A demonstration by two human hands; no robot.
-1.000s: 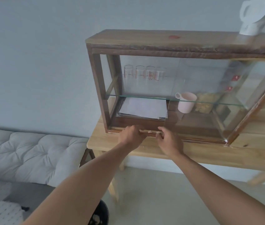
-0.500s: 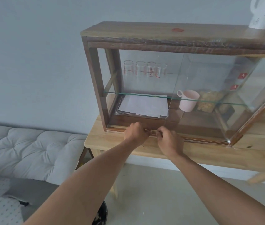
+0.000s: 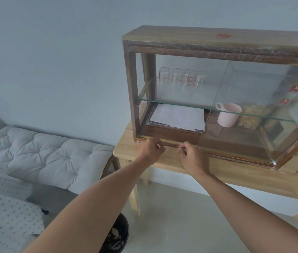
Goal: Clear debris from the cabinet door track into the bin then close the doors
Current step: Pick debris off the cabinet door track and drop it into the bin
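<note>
At cabinet track [image 3: 170, 143], both hands seemingly pinching

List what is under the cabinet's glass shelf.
Under the glass shelf: a stack of white papers at left, a pink mug and a jar of tan snacks to its right. Further right, reflections hide the rest.

Left hand [image 3: 151, 149] and right hand [image 3: 192, 155], both curled, at cabinet [image 3: 217, 44] front bottom track [image 3: 171, 143] on wooden surface [image 3: 235, 170]; black bin [image 3: 120, 232] on floor below.
</note>
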